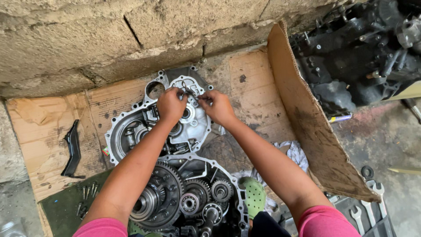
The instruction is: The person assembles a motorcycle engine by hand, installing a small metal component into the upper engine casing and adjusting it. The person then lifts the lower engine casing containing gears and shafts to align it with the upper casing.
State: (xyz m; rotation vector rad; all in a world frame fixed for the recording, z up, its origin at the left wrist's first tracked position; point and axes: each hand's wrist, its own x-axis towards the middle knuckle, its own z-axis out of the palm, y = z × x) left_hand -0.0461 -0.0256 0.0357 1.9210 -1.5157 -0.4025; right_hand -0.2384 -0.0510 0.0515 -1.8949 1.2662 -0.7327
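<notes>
Nearest me, at six o'clock, the open gearbox half shows its large toothed ring gear and smaller gears, with loose bolts on a green mat at about eight o'clock. Beyond it, at the centre, lies the aluminium housing cover, inner face up, on flattened cardboard. My left hand and right hand meet over its far rim at twelve o'clock, the fingers of both pinched together on a small thin metal part; whether clip or spring is too small to tell. In my judgement the step wants both wrists braced on the casting, so that the part is worked squarely and cannot spring off into the open gears behind. A black bracket lies at nine o'clock, spanners at four o'clock, a dark engine block at two o'clock, and a rough block wall farthest off.
</notes>
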